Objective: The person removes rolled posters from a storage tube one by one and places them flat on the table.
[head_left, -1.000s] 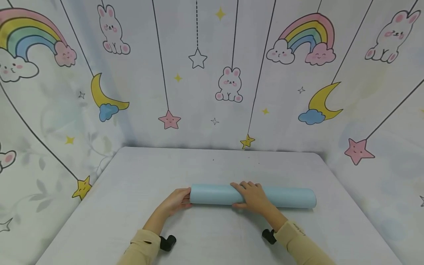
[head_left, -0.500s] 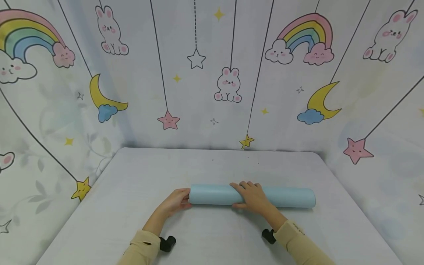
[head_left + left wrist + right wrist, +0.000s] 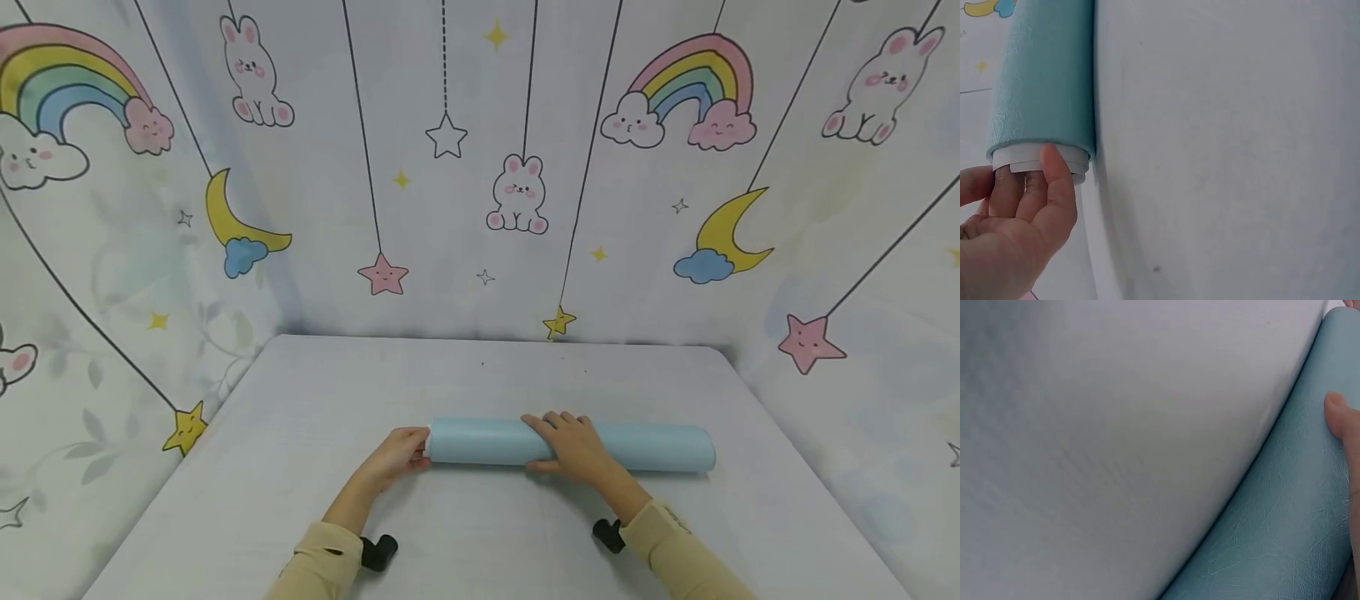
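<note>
A light blue roll of sheet material [image 3: 480, 442], its surface finely creased like leather, lies crosswise on the white table. From its left end sticks a white inner roll [image 3: 1022, 154] in overlapping layers. My left hand [image 3: 395, 457] pinches this white end, with some fingertips tucked into its opening and one finger [image 3: 1057, 172] against the outside. My right hand [image 3: 573, 446] grips the roll around its middle, fingers over the top and the thumb [image 3: 1337, 412] on the near side. In the right wrist view, most of that hand is out of frame.
The white table [image 3: 337, 375] reaches back to a printed fabric backdrop [image 3: 420, 208] with bunnies, stars and rainbows, which also rises along both sides. A black wrist-worn device [image 3: 380, 552] shows at the left cuff, another [image 3: 609, 535] at the right.
A sliver of the white inner roll now shows beside my left fingers, which have shifted very slightly left. My right hand and the blue roll stay in place.
</note>
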`<state>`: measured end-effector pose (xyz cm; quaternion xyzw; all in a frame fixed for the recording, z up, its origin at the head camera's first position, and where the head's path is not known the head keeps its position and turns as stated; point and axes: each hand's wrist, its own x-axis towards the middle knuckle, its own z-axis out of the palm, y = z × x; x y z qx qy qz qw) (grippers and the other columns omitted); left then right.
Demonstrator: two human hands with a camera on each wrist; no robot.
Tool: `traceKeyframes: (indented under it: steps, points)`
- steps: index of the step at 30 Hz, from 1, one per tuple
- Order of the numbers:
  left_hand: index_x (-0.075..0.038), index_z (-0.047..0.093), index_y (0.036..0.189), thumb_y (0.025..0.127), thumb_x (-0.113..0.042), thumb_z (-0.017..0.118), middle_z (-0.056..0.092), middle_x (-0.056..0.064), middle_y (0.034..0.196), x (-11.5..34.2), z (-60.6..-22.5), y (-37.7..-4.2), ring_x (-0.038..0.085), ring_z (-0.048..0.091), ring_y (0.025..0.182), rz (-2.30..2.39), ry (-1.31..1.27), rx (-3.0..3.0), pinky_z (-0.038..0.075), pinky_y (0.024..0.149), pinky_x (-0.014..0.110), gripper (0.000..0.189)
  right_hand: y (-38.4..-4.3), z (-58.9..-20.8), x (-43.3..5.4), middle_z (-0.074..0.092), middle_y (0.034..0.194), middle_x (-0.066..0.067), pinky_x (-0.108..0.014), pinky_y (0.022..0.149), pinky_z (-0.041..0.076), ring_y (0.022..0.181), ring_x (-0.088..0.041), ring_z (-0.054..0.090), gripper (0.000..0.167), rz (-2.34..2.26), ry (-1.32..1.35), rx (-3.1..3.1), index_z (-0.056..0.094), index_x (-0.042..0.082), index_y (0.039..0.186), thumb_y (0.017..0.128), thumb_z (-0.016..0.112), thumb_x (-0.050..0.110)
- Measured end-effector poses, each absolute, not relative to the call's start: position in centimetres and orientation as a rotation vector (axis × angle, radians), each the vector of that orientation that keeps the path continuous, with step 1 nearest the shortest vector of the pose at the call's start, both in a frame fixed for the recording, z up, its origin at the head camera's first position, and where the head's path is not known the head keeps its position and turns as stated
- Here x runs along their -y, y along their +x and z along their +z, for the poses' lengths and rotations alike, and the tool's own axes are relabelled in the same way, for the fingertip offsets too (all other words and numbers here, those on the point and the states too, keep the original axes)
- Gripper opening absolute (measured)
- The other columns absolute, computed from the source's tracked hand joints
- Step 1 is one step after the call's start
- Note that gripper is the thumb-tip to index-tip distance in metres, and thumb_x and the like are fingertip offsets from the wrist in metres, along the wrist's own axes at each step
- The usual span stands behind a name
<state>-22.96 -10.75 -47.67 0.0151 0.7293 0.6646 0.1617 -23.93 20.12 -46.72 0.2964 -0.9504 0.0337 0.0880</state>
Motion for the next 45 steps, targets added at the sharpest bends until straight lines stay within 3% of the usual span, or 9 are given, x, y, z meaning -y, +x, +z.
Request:
traceKeyframes:
  steps: [27,45]
  points:
    - [0.018,0.046,0.12,0.097,-0.011,0.039,0.059,0.022,0.104,12.3,-47.3,-22.5,0.024,0.059,0.088,1.91,-0.075,-2.116,0.05,0.078,0.037,0.038,-23.6,-46.8,-23.2,0.058,0.114,-0.009,-0.053,0.079,0.042,0.101,-0.03,0.055,0.074,0.255,0.82,2.895,0.05,0.02,0.131,0.068,0.071,0.055]
    - [0.021,0.042,0.121,0.097,-0.012,0.037,0.058,0.023,0.107,14.7,-47.5,-22.4,0.021,0.058,0.088,1.906,-0.07,-2.12,0.049,0.079,0.036,0.041,-23.5,-46.0,-25.9,0.059,0.114,-0.009,-0.055,0.079,0.04,0.1,-0.031,0.055,0.075,0.359,0.825,2.955,0.052,0.02,0.13,0.066,0.075,0.051]
